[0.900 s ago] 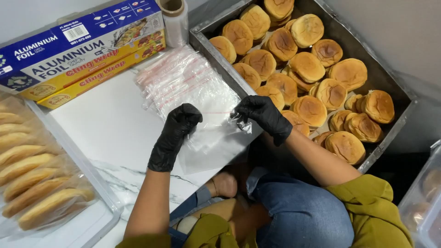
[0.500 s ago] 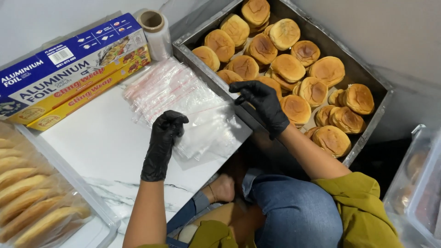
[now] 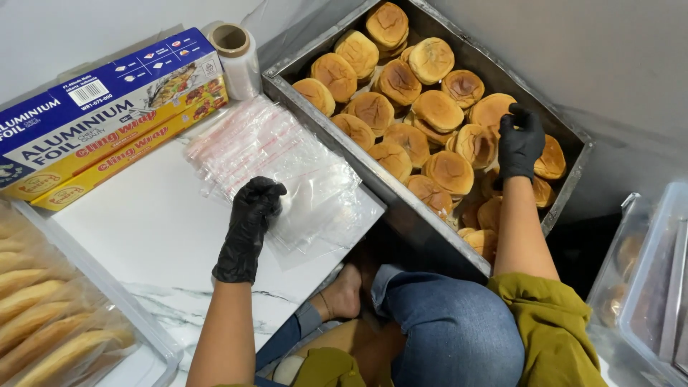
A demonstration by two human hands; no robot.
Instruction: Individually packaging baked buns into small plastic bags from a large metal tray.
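Observation:
Both my hands wear black gloves. My left hand (image 3: 252, 215) rests with curled fingers on a clear plastic bag (image 3: 315, 193) lying on the white marble tabletop (image 3: 158, 244). Behind that bag lies a stack of several clear zip bags (image 3: 244, 143) with red strips. My right hand (image 3: 519, 141) reaches into a large metal tray (image 3: 330, 125) full of golden-brown round buns (image 3: 437, 111), its fingers touching a bun at the tray's right side. Whether it grips that bun I cannot tell.
A blue box of foil and yellow boxes of wrap (image 3: 107, 115) lie at the back left beside a roll of clear film (image 3: 236, 57). Bagged long buns fill a tray (image 3: 50, 315) at lower left. Clear plastic containers (image 3: 645, 279) stand at right. My knee (image 3: 444, 330) is below.
My right hand has left the clear bag and moved right, deep into the bun tray. My left hand has stayed on the bag.

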